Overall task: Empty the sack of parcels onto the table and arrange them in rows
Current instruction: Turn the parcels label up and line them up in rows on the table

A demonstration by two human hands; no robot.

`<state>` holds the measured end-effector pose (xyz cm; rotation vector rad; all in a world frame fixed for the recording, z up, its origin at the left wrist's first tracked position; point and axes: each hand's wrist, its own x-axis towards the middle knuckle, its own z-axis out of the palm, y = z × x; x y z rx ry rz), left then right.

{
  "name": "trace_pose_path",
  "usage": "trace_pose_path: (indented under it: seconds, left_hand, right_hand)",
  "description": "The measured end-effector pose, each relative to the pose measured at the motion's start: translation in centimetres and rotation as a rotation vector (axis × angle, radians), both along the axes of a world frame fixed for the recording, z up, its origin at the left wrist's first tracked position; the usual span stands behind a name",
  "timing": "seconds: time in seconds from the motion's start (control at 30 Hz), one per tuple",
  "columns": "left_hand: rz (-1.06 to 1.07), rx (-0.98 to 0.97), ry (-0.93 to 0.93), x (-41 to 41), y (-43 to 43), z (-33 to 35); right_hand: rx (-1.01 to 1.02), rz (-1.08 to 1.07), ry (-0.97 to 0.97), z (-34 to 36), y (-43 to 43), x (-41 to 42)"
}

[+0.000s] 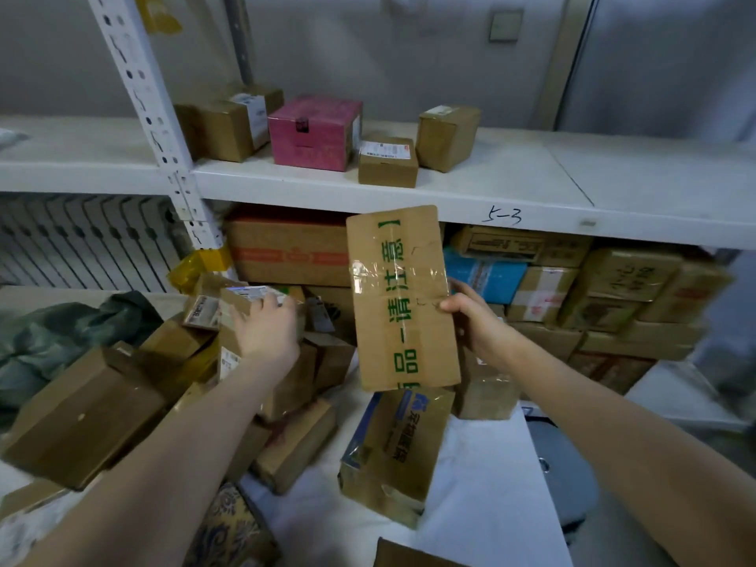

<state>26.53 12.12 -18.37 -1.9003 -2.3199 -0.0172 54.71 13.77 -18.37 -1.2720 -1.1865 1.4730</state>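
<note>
My right hand grips the right edge of a flat brown parcel with green lettering, held upright above the white table. My left hand rests on a small labelled brown box atop a heap of brown parcels at the table's left. Under the raised parcel lies a brown box with blue print. The dark green sack lies crumpled at the far left.
A white shelf runs across ahead, carrying a pink box and three brown boxes. Below it, stacked cartons fill the space. A white perforated upright stands left. A dark grey object sits beside the table's right edge.
</note>
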Motion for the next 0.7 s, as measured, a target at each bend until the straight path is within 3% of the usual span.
trace_pose_path:
  seconds: [0.23, 0.43, 0.7]
  left_hand:
    - [0.064, -0.171, -0.041, 2.0, 0.0, 0.2]
    - [0.156, -0.186, -0.047, 1.0, -0.4, 0.4]
    - [0.343, -0.200, -0.221, -1.2, -0.1, -0.5]
  right_hand:
    - [-0.151, 0.033, 0.180, 0.3, -2.9, 2.4]
    - [-0.191, -0.038, 0.238, -0.3, -3.4, 1.8]
    - [-0.226, 0.027, 0.261, -0.2, -3.3, -1.0]
